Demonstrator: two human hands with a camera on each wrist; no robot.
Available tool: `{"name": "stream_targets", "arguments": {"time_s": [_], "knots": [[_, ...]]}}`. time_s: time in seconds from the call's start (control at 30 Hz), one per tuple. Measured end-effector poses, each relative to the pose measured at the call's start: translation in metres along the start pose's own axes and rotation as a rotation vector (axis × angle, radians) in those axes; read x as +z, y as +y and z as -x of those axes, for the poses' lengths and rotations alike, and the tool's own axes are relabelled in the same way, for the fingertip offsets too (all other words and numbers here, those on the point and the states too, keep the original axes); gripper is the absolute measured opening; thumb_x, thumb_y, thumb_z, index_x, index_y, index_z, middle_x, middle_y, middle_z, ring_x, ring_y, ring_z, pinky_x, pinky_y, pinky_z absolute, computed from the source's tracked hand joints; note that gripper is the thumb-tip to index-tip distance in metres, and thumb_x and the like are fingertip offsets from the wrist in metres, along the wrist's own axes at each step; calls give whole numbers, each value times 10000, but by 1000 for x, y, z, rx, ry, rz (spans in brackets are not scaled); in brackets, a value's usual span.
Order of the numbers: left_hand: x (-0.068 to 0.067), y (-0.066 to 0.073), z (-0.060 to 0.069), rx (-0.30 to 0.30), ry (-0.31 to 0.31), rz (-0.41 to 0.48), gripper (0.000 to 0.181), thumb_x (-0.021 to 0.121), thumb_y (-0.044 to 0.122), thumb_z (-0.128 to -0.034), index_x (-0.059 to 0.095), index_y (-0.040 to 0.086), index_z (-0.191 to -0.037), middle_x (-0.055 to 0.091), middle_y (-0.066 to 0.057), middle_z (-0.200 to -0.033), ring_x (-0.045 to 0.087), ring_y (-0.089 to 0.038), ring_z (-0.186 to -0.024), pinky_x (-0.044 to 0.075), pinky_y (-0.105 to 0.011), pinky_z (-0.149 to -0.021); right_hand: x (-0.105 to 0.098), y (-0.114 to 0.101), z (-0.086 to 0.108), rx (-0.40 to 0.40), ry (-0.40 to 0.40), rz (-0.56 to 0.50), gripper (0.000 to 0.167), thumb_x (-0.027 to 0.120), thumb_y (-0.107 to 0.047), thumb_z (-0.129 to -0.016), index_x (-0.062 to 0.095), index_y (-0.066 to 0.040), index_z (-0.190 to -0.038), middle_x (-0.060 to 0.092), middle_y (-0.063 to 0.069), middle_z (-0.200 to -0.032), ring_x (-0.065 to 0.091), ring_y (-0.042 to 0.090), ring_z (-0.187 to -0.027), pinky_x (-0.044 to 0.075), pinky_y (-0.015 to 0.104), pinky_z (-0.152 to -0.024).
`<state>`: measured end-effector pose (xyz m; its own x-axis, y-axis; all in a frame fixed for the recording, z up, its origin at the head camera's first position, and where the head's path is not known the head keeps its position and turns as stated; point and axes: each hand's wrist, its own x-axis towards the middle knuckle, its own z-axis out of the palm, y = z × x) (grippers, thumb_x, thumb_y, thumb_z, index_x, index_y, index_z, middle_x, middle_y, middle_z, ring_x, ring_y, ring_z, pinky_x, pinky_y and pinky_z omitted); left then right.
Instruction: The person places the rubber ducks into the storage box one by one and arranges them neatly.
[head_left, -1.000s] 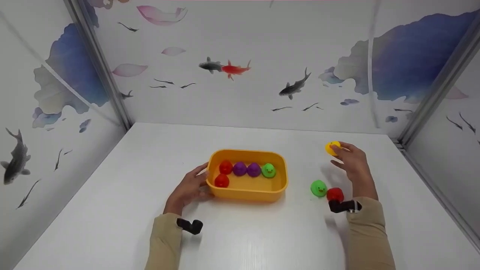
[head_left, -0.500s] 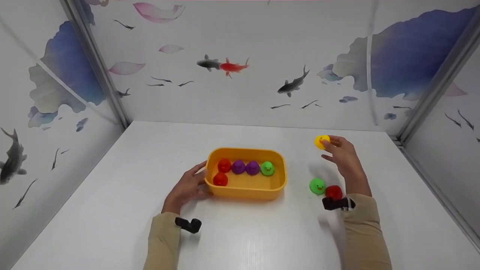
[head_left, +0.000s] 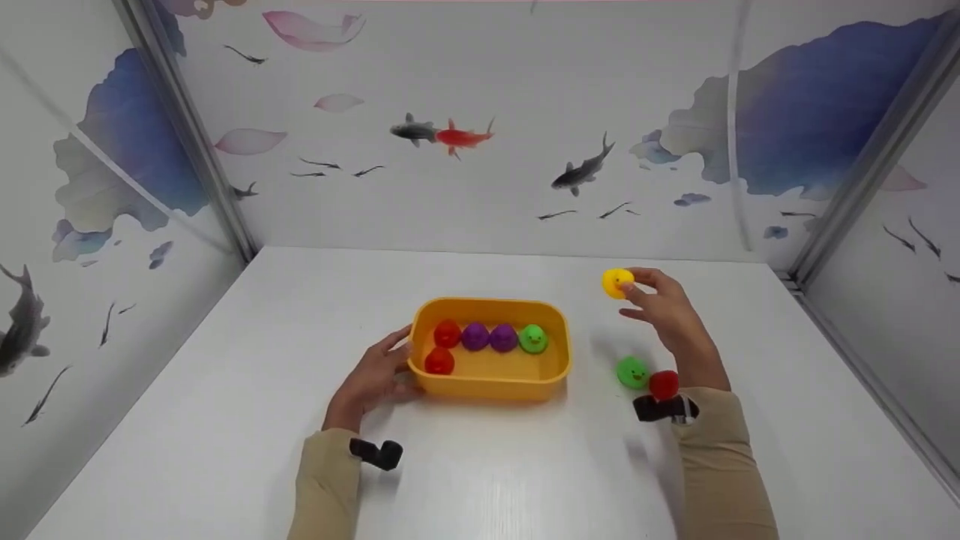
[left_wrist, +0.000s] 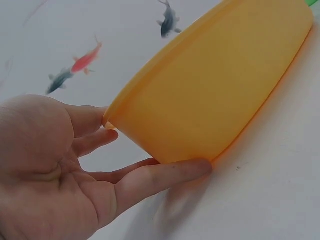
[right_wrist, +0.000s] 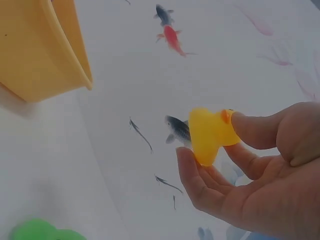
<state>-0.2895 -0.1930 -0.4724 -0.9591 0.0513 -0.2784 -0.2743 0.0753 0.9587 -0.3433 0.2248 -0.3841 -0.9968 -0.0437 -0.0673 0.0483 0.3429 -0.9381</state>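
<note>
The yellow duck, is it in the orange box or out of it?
Out. The right hand holds the yellow duck between thumb and fingers, with a gap between it and the orange box.

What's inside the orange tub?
Inside the orange tub: two red toys at the left end, then two purple toys and a green duck along the far side. Hidden: the near side's inner face and the toys' undersides.

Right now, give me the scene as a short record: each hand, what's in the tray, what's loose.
Left hand: touches the left end of the yellow-orange tray
Right hand: holds a yellow duck above the table, right of the tray
In tray: two red toys, two purple toys, one green duck
Loose, right of tray: another green duck, a red toy
</note>
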Motion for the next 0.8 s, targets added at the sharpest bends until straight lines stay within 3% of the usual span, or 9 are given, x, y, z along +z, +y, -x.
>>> {"name": "stream_targets", "arguments": {"time_s": [0.4,0.8], "knots": [[-1,3,1,-16,5,9,506,506,314,-1054,383,315,-1544,467,-103,-1540,558,-315,-1292,603,-435,-914,14,-11,4,-34,-38,5,509,536,-255,-1040,409,-80,-1500,327,137,-1599,508,315,-1347,503,343,-1065],[-1,1,0,1,-17,33,504,504,314,-1054,385,300,-1544,475,-133,-1530,550,-335,-1314,599,-480,-906,49,-19,5,-81,-138,33,449,517,-203,-1051,447,-42,-1465,420,188,-1525,568,369,-1296,437,448,-1152]]}}
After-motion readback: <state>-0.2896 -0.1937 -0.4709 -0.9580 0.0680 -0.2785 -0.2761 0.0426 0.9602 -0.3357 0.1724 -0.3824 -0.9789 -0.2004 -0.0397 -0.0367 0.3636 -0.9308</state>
